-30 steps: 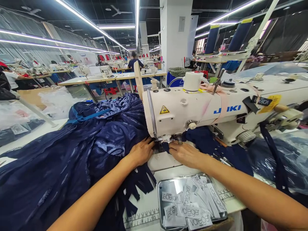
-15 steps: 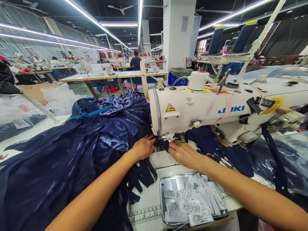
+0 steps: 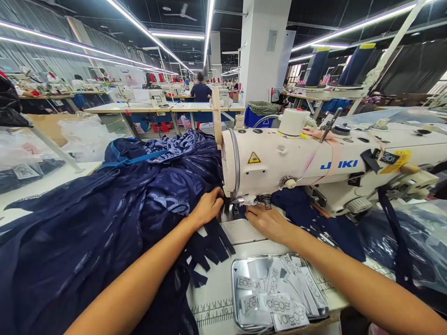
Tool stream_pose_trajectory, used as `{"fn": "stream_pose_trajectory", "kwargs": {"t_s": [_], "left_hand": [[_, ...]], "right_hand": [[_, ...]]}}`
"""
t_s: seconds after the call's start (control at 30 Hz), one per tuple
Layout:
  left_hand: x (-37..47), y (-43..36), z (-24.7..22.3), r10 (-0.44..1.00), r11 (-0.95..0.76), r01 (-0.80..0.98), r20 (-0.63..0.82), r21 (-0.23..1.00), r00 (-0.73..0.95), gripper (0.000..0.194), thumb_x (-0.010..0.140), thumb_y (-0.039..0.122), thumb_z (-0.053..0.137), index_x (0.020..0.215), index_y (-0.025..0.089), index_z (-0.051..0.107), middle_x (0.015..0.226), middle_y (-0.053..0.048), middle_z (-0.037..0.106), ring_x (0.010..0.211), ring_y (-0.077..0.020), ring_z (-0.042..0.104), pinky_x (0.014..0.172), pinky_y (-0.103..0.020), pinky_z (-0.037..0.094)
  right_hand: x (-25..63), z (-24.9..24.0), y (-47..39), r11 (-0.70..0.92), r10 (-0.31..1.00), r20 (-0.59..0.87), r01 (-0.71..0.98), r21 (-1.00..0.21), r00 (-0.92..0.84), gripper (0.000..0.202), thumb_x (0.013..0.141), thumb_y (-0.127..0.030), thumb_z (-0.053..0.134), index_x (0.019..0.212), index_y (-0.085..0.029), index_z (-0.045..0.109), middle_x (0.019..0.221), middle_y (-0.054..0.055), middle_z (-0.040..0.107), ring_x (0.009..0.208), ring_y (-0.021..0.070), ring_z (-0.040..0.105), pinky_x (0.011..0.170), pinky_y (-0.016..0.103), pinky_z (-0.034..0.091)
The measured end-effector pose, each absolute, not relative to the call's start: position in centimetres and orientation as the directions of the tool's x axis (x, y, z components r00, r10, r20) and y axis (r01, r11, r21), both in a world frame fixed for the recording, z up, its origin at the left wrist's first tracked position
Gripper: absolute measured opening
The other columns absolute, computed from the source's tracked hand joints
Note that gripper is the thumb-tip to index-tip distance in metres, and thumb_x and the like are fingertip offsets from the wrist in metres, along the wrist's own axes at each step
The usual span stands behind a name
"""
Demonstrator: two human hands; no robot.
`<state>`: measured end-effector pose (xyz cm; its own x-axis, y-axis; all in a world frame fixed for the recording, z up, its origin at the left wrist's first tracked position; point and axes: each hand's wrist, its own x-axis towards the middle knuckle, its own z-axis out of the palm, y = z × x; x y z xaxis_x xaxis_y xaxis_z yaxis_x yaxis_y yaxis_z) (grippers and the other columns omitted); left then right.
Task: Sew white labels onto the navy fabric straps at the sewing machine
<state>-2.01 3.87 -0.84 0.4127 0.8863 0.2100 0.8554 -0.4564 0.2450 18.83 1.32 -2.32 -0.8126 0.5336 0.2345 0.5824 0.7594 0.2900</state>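
A white sewing machine [image 3: 272,153] stands before me, its presser foot [image 3: 236,207] low between my hands. Just left of the foot, my left hand [image 3: 208,205] has its fingers curled on the edge of a navy garment [image 3: 101,223], which spreads in folds over the table's left side. On the other side, my right hand [image 3: 267,222] pinches the end of a small dark navy fabric piece [image 3: 240,212] lying under or beside the foot; its fingertips are partly hidden. Cut navy strips [image 3: 218,242] hang below my left wrist.
A metal tray [image 3: 234,298] of white printed labels [image 3: 277,302] sits at the front edge. Navy scraps [image 3: 296,204] and small scissors lie beneath the machine arm. A plastic-wrapped bundle [image 3: 377,232] is at right, thread cones [image 3: 317,67] behind. A person [image 3: 200,90] sits farther back.
My left hand has drawn slightly away from the presser foot, its fingers more curled, showing more of the dark piece there. My right hand stays close to the foot. The view has shifted a little.
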Motion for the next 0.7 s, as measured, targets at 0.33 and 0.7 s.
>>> {"fn": "stream_pose_trajectory", "kwargs": {"t_s": [0.33, 0.7], "left_hand": [[-1.5, 2.8, -1.1, 0.850, -0.505, 0.863, 0.165, -0.017, 0.500, 0.024, 0.080, 0.012, 0.038, 0.091, 0.018, 0.059, 0.092, -0.006, 0.061, 0.092, -0.0180, 0.058, 0.073, -0.026, 0.049], [-1.4, 2.3, -0.8, 0.829, -0.533, 0.840, 0.133, -0.101, 0.543, 0.029, 0.081, 0.011, 0.036, 0.103, 0.018, 0.054, 0.093, -0.006, 0.059, 0.096, -0.0188, 0.056, 0.076, -0.027, 0.051]], "right_hand": [[19.3, -1.3, 1.3, 0.788, 0.563, 0.151, 0.583, 0.197, -0.812, 0.020, 0.079, -0.001, 0.040, 0.083, -0.010, 0.058, 0.103, 0.013, 0.056, 0.088, 0.0186, 0.055, 0.072, 0.029, 0.046], [18.9, -2.1, 0.8, 0.812, 0.535, 0.169, 0.559, 0.170, -0.828, 0.019, 0.078, -0.002, 0.042, 0.084, -0.011, 0.057, 0.100, 0.012, 0.057, 0.085, 0.0197, 0.055, 0.069, 0.031, 0.049]]}}
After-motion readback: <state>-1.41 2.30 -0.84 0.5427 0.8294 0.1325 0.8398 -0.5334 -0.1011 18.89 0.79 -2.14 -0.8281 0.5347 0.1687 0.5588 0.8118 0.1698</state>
